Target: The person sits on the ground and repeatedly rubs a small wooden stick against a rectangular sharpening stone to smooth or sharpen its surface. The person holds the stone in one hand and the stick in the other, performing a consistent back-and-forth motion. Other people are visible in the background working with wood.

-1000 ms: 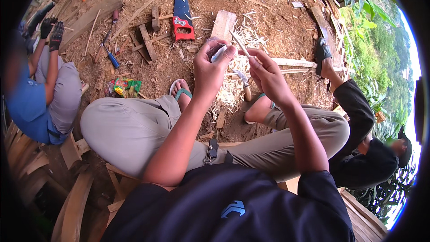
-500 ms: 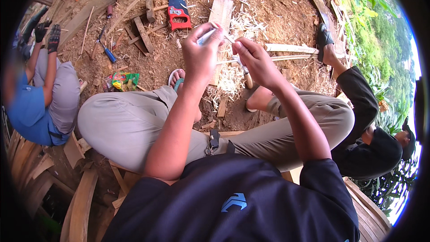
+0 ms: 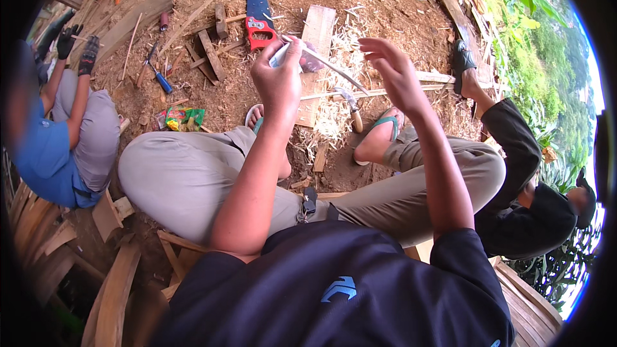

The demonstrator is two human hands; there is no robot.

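My left hand [image 3: 277,77] is closed around one end of a thin wooden stick [image 3: 340,76], which slants down to the right. A pale bluish folded piece [image 3: 279,58] also sits in that hand; its kind is not clear. To the right, my right hand [image 3: 397,76] is raised with its fingers apart, free of the stick and holding nothing. Below the hands, a wooden board [image 3: 317,22] lies on the ground among pale shavings. A hammer-like tool with a wooden handle [image 3: 356,119] rests between my feet.
A red-handled saw [image 3: 259,9] lies beyond my left hand. Wood offcuts [image 3: 209,54], a blue-handled tool [image 3: 160,81] and a colourful packet [image 3: 183,117] are scattered to the left. One person in blue [image 3: 45,148] sits at left, another in dark clothes [image 3: 520,212] at right.
My right hand has let go of the stick's end and opened, moving to the right. The left hand has shifted slightly left and down, with the stick now tilted down to the right.
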